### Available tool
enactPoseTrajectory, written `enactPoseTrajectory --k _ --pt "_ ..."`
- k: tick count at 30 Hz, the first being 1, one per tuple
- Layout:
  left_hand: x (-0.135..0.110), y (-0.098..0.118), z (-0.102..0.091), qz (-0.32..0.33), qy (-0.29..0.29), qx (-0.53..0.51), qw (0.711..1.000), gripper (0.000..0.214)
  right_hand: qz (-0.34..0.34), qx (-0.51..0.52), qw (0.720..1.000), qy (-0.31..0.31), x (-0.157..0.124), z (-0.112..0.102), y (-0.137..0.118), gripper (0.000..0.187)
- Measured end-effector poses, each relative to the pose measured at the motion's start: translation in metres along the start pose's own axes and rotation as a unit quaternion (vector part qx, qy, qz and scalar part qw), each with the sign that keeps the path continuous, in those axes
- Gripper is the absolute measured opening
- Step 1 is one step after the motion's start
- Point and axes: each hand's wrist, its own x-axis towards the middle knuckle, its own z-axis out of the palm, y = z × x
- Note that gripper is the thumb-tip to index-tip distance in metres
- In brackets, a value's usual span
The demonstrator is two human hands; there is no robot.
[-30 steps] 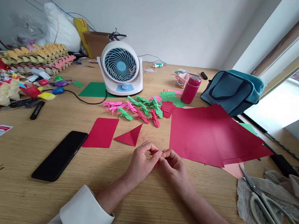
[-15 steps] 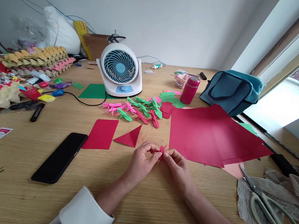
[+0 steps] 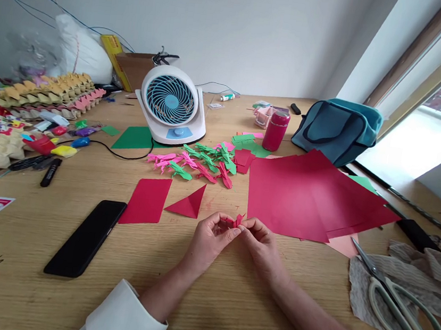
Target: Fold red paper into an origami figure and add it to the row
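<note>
Between my two hands is a small folded red paper figure [image 3: 238, 221], pinched from both sides just above the table. My left hand [image 3: 211, 239] grips its left side with thumb and forefinger. From the right, my right hand [image 3: 261, 242] pinches it, the two thumbs almost touching. The fingertips hide much of the figure. Beyond my hands lies a pile of folded paper figures [image 3: 205, 162] in pink, green and red. To the left rest a red paper triangle [image 3: 189, 204] and a red paper rectangle [image 3: 146, 199]. Large red sheets [image 3: 293, 195] spread out on the right.
A black phone [image 3: 86, 237] lies at left front. Scissors [image 3: 392, 298] rest on a crumpled cloth at right. A white fan [image 3: 173, 106], a red flask [image 3: 276, 131] and a blue bag [image 3: 339, 131] stand farther back. Egg trays [image 3: 52, 93] sit at far left.
My thumbs have come closer together over the red paper figure, and it is tilted differently. The camera view has shifted slightly. Both hands keep their hold.
</note>
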Motion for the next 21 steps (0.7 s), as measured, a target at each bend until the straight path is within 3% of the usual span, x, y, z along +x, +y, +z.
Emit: enactPoseTrajectory --k 13,17,21 --pt "0.003 0.003 -0.001 -0.003 0.052 0.048 0.998 0.014 -0.033 -0.046 0.998 -0.014 0.002 0.000 -0.004 0.032" --pt "0.003 -0.001 -0.001 0.017 0.044 0.086 0.995 0.015 -0.077 -0.075 0.994 0.016 0.005 -0.005 -0.008 0.026" --pt "0.002 -0.001 0.000 0.036 0.031 0.127 0.991 0.016 -0.089 -0.136 0.987 -0.005 0.006 -0.009 -0.010 0.026"
